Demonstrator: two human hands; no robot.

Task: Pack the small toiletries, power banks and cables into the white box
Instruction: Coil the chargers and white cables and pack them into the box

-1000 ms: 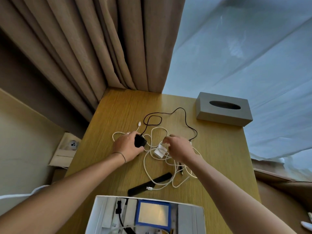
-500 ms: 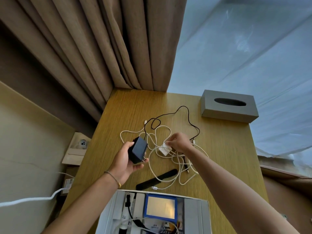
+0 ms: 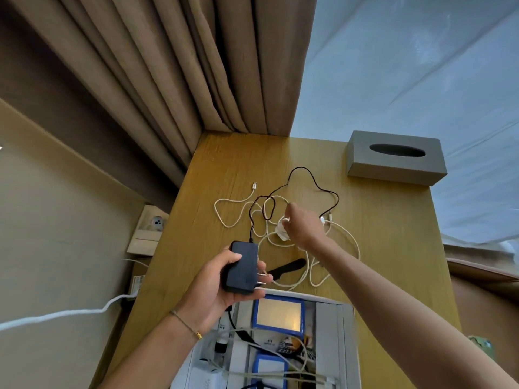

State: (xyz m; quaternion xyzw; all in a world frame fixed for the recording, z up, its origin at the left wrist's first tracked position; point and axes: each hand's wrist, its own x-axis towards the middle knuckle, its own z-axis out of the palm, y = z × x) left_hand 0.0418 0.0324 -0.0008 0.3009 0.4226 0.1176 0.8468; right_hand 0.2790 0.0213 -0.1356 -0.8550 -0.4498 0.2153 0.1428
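My left hand (image 3: 222, 287) curls round the black charger (image 3: 242, 267) just above the white box (image 3: 327, 346); its thin black cord (image 3: 306, 178) loops through the pale cables (image 3: 283, 237) beyond the box, so I judge lifting could drag the tangle off the bench (image 3: 387, 248); my right hand (image 3: 302, 227) pinches a glossy white plug (image 3: 282, 224); the charger is matt, boxy, with two metal prongs.

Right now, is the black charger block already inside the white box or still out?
Out. The left hand holds the black charger block above the white box.
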